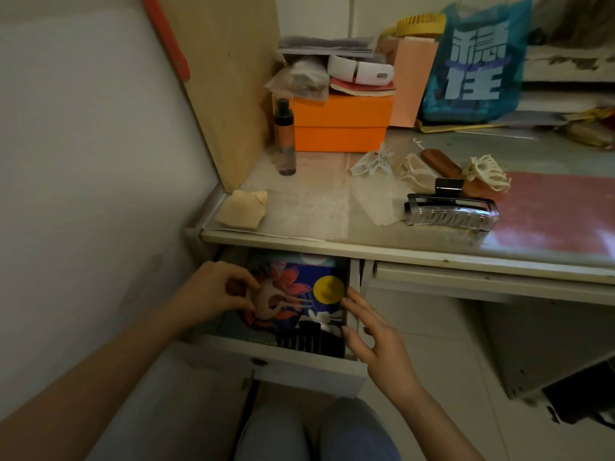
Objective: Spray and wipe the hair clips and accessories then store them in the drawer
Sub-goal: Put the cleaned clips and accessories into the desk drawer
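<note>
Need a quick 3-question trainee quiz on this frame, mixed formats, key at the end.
1. True or false: the drawer is closed.
2. What does the left hand hold? A) spray bottle B) pale claw clip C) cloth
3. Fill in: the black clip lies inside the drawer, near its ____ wall.

Key
1. False: it is pulled open.
2. B: the fingers pinch the pale claw clip over the drawer; the spray bottle and cloth are on the desk.
3. Front. The right hand is open beside it, holding nothing.
</note>
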A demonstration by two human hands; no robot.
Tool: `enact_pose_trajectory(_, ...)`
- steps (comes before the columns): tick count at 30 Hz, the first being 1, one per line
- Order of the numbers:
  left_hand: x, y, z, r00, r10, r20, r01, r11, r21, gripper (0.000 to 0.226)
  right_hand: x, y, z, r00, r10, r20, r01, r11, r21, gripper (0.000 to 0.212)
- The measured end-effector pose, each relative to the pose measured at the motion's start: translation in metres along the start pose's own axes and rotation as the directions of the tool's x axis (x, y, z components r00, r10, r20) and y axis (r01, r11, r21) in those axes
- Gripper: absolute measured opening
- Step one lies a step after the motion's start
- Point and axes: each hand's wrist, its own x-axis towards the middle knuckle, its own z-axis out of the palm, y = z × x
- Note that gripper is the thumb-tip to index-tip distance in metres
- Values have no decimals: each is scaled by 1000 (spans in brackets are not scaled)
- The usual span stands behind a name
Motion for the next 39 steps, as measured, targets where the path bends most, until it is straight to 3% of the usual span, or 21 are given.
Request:
enact_pose_trajectory(5, 9, -13, 18, 994, -48, 102, 21, 968, 251, 32, 1, -3, 2, 1000, 10, 8, -10, 1000, 7, 45)
enact_pose_trajectory(12, 10, -20, 33, 974, -29, 224, -25, 971, 237, 24, 0, 0, 2, 1000, 15, 6, -15, 1000, 3, 43)
enact_pose_trajectory(18, 11, -16, 28, 976, -19, 216, -29, 977, 214, 28, 0, 2, 3, 1000, 25, 10, -25, 1000, 12, 44)
enact_pose_trajectory(26, 18, 26, 20, 978, 193, 75, -205, 955, 216, 37, 0, 1, 4, 1000, 26, 14, -26, 1000, 15, 44)
enact_pose_trajectory(33, 42, 99, 25, 887, 458, -53, -440, 875, 201, 29, 1, -1, 5, 998, 53, 28, -53, 999, 1, 44)
enact_pose_trajectory(39, 85, 158, 43, 845, 533, -33, -515, 830, 217, 42, 3, -3, 6, 998, 37, 43, -36, 999, -33, 47)
